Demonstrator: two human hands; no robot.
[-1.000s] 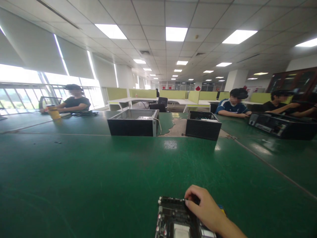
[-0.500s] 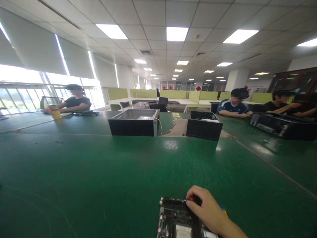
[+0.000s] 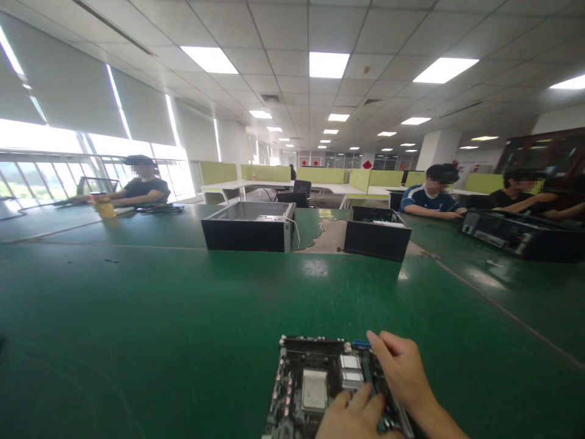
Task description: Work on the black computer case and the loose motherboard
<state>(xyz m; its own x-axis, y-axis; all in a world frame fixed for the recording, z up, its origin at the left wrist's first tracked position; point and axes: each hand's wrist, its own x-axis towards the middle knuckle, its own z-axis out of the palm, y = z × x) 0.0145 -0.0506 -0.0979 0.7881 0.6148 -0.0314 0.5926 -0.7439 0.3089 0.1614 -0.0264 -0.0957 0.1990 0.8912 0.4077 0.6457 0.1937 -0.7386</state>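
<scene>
A black motherboard (image 3: pixel 292 381) lies on the green tabletop near the bottom of the view. It carries a pale square processor (image 3: pixel 315 389), silver-white heatsink blocks (image 3: pixel 351 371) and a blue part (image 3: pixel 361 344) at its far edge. My right hand (image 3: pixel 404 369) is closed at the board's far right corner, its thumb beside the blue part. The curled fingers partly hide that edge. Over the lower right of the board lies my left hand (image 3: pixel 354 414), fingers spread and touching it near the slots. The bottom of the frame cuts this hand off.
Two open computer cases, a wide one (image 3: pixel 244 235) and a smaller one (image 3: pixel 377 239), stand across the green table (image 3: pixel 159 329). Another case (image 3: pixel 525 235) is at the right. People sit at the far left (image 3: pixel 144 190) and right (image 3: pixel 429 198). A yellowish cup (image 3: pixel 105 207) stands at the left.
The motherboard shows more fully, shifted up and left in view. My right hand has moved right along its far edge. My left hand has come into view over the board.
</scene>
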